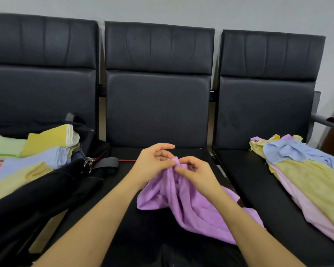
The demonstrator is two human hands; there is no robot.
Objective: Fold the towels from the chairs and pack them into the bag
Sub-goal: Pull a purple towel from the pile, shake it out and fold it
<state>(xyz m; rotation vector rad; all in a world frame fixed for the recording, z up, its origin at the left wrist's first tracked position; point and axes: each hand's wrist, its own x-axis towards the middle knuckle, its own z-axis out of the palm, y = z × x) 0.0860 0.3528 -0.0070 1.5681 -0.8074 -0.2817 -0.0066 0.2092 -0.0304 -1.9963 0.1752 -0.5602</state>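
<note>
Your left hand point(152, 162) and right hand point(196, 173) pinch the purple towel point(183, 201) on the middle black seat point(123, 180), grey wall point(162, 8) behind.

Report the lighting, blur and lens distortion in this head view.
Head view: soft, even light, no hard shadows; faint sheen on the black chair backs. Wide-angle bending curves the chair tops and stretches the forearms. The purple towel and both hands look slightly soft, not sharply detailed.
</note>
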